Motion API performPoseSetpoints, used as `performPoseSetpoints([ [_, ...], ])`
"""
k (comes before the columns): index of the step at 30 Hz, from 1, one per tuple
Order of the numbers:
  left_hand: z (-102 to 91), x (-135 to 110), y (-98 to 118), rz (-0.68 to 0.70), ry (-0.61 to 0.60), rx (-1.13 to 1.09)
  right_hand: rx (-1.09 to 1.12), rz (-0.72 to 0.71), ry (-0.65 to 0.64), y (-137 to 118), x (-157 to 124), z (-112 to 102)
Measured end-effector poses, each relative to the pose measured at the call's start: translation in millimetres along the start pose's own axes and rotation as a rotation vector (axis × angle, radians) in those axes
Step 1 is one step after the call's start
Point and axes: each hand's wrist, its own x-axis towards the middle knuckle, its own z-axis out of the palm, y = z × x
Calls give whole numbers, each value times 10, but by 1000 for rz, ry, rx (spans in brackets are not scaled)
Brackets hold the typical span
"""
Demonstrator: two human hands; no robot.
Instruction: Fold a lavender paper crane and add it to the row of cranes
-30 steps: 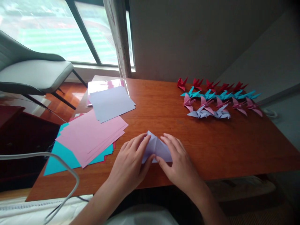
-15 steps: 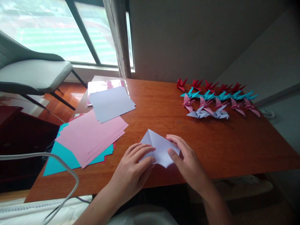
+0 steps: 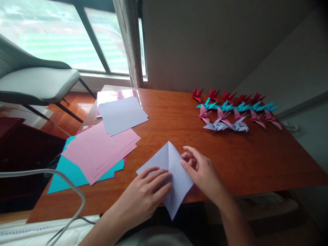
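Note:
A pale lavender square of paper lies turned like a diamond at the table's front edge, with a crease running from its far corner down the middle. Its near corner sticks out past the edge. My left hand rests flat on the left half of the sheet, fingers stretched toward the crease. At the upper right side of the paper is my right hand, index finger and thumb apart and the other fingers curled. Its thumb tip is at the paper's edge; I cannot tell whether it touches.
Folded paper cranes stand in rows at the back right: red, blue, pink and lavender. To the left lie lavender sheets, pink sheets and blue sheets. A white cable curves at the front left.
The lavender paper has gone from partly folded up to spread out as a diamond, its near corner now pointing toward me. My left hand has flattened onto it; my right hand's fingers have curled.

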Motion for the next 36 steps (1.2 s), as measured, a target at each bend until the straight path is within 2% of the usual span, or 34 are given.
performPoseSetpoints([
  [5, -46, 14, 75, -38, -118, 19, -4, -56, 13, 21, 42, 47],
  [10, 8, -9, 107, 1, -130, 38, -29, -139, 129, 14, 48, 59],
  [14, 42, -35, 117, 27, -114, 34, -20, -102, 107, -25, 84, 62],
  [18, 58, -40, 124, 29, -63, -3, -40, -11, 38, -39, 181, 51],
  [22, 25, -7, 116, 82, 0, -109, -169, 22, -41, -56, 249, 0],
  [25, -23, 28, 107, 71, 21, -199, -145, -34, -122, -99, 232, -42],
  [29, -70, 74, 109, -18, 61, -317, -96, -174, -227, -138, 164, -68],
  [36, -97, 220, 81, -150, 231, -309, -154, -342, -199, -74, 20, -67],
])
